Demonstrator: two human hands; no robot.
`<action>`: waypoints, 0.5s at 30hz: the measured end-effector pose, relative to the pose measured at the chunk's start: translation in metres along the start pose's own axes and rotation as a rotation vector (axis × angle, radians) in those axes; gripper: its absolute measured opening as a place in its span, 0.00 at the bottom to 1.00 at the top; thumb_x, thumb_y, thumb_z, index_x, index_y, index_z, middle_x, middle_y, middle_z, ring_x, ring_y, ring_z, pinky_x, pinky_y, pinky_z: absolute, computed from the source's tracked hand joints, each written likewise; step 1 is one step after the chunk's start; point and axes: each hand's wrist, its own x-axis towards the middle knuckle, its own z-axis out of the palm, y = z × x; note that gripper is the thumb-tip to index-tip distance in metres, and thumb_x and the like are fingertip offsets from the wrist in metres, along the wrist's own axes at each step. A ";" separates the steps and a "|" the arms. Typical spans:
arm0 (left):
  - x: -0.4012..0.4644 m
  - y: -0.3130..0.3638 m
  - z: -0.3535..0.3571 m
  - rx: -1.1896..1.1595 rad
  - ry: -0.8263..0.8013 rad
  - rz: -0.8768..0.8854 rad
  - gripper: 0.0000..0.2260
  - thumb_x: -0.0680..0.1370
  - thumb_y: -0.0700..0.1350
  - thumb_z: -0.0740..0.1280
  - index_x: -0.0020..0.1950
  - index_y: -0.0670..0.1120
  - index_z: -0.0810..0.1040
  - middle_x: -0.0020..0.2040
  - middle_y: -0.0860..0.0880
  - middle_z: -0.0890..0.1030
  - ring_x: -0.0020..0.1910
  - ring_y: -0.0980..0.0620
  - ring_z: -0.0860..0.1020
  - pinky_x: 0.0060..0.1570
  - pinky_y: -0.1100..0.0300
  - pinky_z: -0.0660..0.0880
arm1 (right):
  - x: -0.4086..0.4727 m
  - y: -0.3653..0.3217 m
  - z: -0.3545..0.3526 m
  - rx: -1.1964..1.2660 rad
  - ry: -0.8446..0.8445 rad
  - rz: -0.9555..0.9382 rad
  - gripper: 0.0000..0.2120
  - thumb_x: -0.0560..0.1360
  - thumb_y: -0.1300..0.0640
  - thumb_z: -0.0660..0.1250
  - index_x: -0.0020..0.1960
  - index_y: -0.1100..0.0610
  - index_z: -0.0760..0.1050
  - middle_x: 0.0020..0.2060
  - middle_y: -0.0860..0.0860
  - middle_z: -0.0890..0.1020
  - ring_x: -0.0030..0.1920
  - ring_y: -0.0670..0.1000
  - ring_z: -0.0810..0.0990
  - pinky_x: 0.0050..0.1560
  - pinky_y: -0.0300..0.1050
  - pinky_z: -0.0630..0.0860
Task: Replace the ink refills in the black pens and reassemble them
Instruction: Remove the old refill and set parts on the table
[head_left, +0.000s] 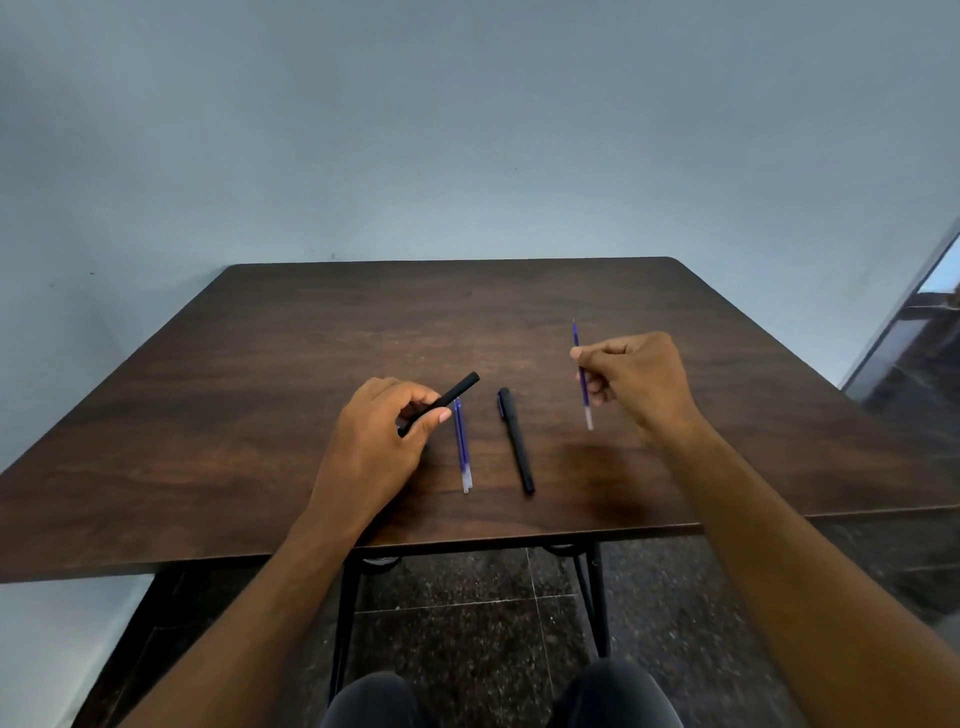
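The near end of the black pen barrel (440, 402) is buried in the left hand (376, 447), so can't tell if it's open or capped. The mid part of the thin blue ink refill (582, 371) is covered by the right hand (636, 387)'s fingers. Two blue refills on the dark wood table (260, 415) lie so close they blur together; tips too small to read.

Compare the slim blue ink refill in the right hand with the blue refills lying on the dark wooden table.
The slim blue ink refill is pinched in the right hand above the table, nearly upright; the blue refills lie flat on the dark wooden table beside the left hand. The held one is single; those on the table look like two side by side. All share blue ink and a pale clear end.
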 end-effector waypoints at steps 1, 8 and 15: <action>-0.001 -0.003 -0.002 0.003 0.007 -0.008 0.04 0.75 0.49 0.74 0.48 0.53 0.81 0.42 0.62 0.75 0.44 0.60 0.73 0.43 0.71 0.66 | 0.001 0.002 -0.001 -0.106 0.009 -0.001 0.09 0.74 0.59 0.75 0.37 0.63 0.85 0.28 0.57 0.82 0.26 0.50 0.76 0.27 0.43 0.77; 0.001 -0.005 0.001 0.015 -0.058 0.005 0.04 0.75 0.50 0.74 0.47 0.55 0.80 0.42 0.62 0.76 0.44 0.61 0.72 0.42 0.73 0.66 | -0.001 0.025 -0.016 -0.501 0.045 0.055 0.10 0.71 0.59 0.77 0.37 0.66 0.84 0.28 0.58 0.82 0.24 0.48 0.76 0.30 0.43 0.76; 0.003 -0.005 0.004 0.035 -0.080 0.004 0.05 0.75 0.52 0.74 0.48 0.54 0.81 0.42 0.63 0.75 0.44 0.65 0.71 0.41 0.73 0.65 | -0.005 0.025 -0.007 -0.614 -0.005 0.054 0.11 0.71 0.55 0.78 0.40 0.64 0.85 0.32 0.59 0.84 0.38 0.57 0.85 0.42 0.47 0.81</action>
